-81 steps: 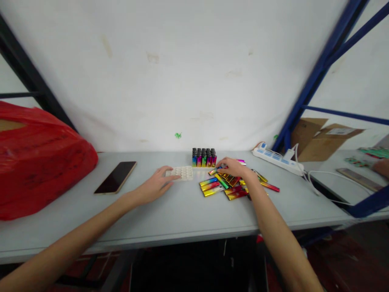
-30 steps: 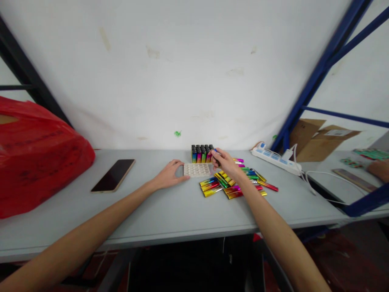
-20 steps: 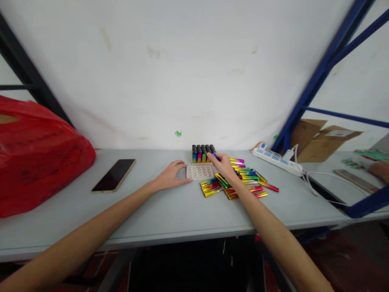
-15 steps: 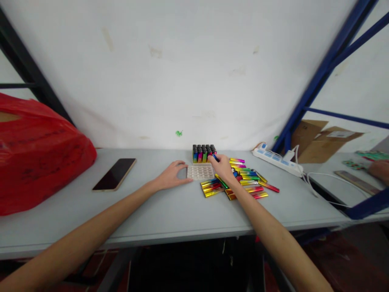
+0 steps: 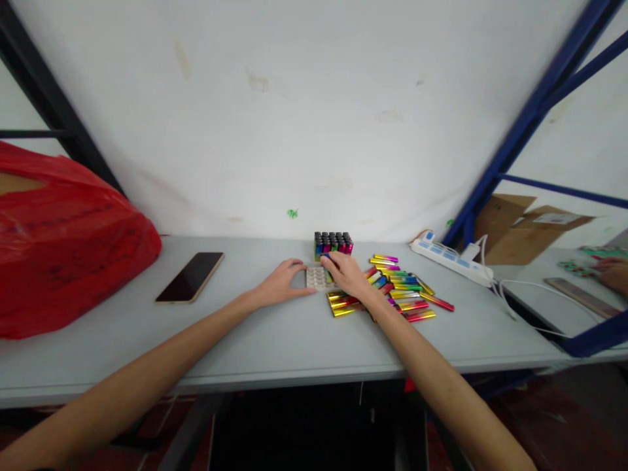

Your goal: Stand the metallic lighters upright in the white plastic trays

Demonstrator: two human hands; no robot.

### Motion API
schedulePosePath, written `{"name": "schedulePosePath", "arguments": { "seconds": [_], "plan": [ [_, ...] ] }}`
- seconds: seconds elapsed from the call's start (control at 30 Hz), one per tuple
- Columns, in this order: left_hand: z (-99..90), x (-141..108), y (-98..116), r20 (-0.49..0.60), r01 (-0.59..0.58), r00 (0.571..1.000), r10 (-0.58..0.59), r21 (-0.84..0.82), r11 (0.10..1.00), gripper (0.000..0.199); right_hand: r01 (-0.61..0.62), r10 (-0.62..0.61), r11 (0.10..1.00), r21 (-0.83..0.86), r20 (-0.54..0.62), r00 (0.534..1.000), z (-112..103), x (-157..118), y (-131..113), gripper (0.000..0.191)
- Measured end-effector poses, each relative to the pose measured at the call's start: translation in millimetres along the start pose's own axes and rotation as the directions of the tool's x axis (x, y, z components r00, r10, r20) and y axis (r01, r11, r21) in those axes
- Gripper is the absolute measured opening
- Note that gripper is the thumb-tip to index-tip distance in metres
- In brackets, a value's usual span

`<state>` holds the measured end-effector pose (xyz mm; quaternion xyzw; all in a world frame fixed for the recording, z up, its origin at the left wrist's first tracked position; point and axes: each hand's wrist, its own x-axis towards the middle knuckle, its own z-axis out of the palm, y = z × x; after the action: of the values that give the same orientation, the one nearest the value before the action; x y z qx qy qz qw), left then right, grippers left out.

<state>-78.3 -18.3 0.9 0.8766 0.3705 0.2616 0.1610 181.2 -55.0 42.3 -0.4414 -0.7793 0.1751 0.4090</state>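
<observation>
A pale clear plastic tray (image 5: 314,279) with rows of round holes lies in front of me. My left hand (image 5: 282,284) holds its left end, thumb at the near corner and index finger at the far one. Over the tray's right part is my right hand (image 5: 343,271), fingers closed on a shiny lighter (image 5: 328,276) that is mostly hidden by them. Just behind stands a block of upright lighters (image 5: 333,243) with black tops, in tight rows. Loose metallic lighters (image 5: 405,294) in yellow, red, green, blue and purple lie heaped to the right, partly under my right wrist.
A phone (image 5: 191,277) lies at left, beside a big red plastic bag (image 5: 73,248). At right are a white power strip (image 5: 451,258) with cables, a blue rack post (image 5: 520,124) and a cardboard box (image 5: 524,229). Another person's hand (image 5: 613,271) shows at the far right.
My right hand has moved left with the lighter, from beside the upright block to over the tray. My left hand stays at the tray's left end. The view has shifted slightly.
</observation>
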Motion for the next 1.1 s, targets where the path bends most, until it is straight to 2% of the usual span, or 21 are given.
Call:
{"name": "schedulePosePath", "arguments": {
  "seconds": [0.13, 0.3, 0.43, 0.63, 0.77, 0.9, 0.97, 1.1],
  "plan": [
    [0.5, 0.0, -0.4, 0.004, -0.012, 1.000, 0.012, 0.006, 1.000, 0.086, -0.049, 0.050, 0.998, -0.045, 0.022, 0.998, 7.2, 4.3, 4.3, 0.046],
    [0.9, 0.9, -0.7, 0.042, -0.003, 0.999, 0.003, 0.001, 1.000, 0.096, -0.023, 0.026, 0.996, -0.081, 0.034, 0.999, 14.8, 11.5, 12.9, 0.035],
    [1.2, 1.6, -1.6, 0.051, -0.002, 0.999, 0.002, -0.010, 1.000, 0.096, 0.022, -0.012, 0.990, -0.141, 0.067, 0.998, 22.1, 18.1, 17.0, 0.033],
    [-0.1, 0.2, -0.3, 0.039, -0.019, 0.999, 0.020, -0.023, 1.000, 0.087, 0.004, 0.030, 0.963, -0.269, 0.122, 0.992, 25.1, 25.1, 13.0, 0.036],
    [-1.1, -0.7, 2.7, 0.024, -0.007, 1.000, 0.007, -0.021, 1.000, 0.089, 0.037, -0.005, 0.979, -0.201, 0.159, 0.987, -2.4, 14.2, 7.2, 0.037],
    [-1.0, -0.4, 4.7, 0.004, -0.010, 1.000, 0.010, -0.019, 1.000, 0.086, 0.014, 0.003, 0.999, -0.049, 0.349, 0.937, -48.2, -8.3, 1.5, 0.038],
    [-0.5, -0.1, 5.2, -0.002, -0.013, 1.000, 0.013, -0.023, 1.000, 0.085, -0.032, 0.035, 0.999, -0.012, 0.405, 0.914, -65.8, -17.8, -0.3, 0.033],
    [0.6, 0.2, 6.4, -0.008, 0.005, 1.000, -0.005, -0.013, 1.000, 0.085, -0.117, 0.142, 0.990, -0.080, 0.493, 0.859, -76.6, -24.7, 0.6, 0.019]
  ]
}}
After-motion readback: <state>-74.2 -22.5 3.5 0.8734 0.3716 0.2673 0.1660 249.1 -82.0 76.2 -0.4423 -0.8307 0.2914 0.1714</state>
